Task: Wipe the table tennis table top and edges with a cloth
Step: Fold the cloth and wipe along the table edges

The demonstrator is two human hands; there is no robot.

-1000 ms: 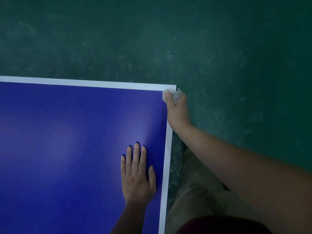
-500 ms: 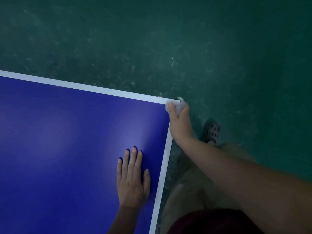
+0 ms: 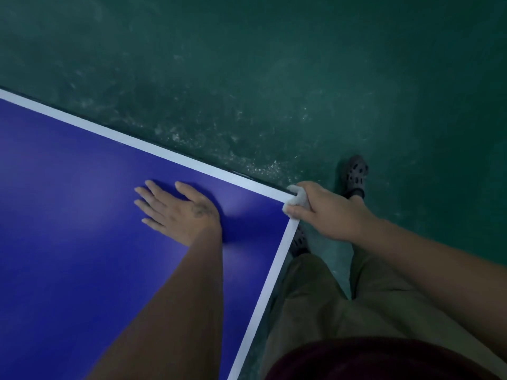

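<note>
From the head view, our right hand (image 3: 326, 208) had its fingers closed around the white cloth (image 3: 297, 200), pinched onto the near right corner of the blue surface (image 3: 82, 229). Our left hand (image 3: 178, 209) lay flat, fingers spread, holding nothing. Rounding that corner, we judged the small wad could slip off the rim and skip the edge.

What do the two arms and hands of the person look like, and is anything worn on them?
Both forearms are bare, with no sleeves, gloves, watch or rings visible. The left hand has a small dark mark on its back. The right hand shows no markings.
</note>
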